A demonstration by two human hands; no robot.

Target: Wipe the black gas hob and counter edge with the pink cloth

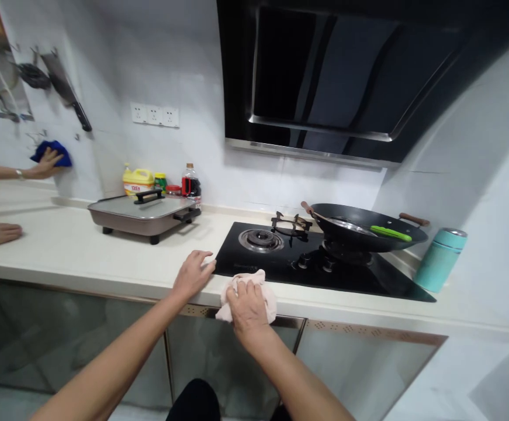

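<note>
My right hand (250, 310) is closed over a pale pink cloth (268, 297), pressing it on the counter's front edge just below the stove. To its left, my left hand (193, 273) rests on the white counter (149, 266) with fingers apart, close to the corner of the black gas stove (254, 266). Nothing is in that hand. On the stove, the left burner (261, 240) has no grate over it. The grate (290, 225) stands behind, near the wall. A black wok (346, 219) with a green-handled utensil (391, 233) in it sits over the right burner.
A lidded electric pan (144, 217) stands on the left counter, with a yellow jug (137, 182) and a sauce bottle (191, 186) behind. A turquoise flask (440, 260) is at right. The range hood (324, 76) overhangs. Another person's hand (46, 165) holds a blue cloth (61, 153) against the wall.
</note>
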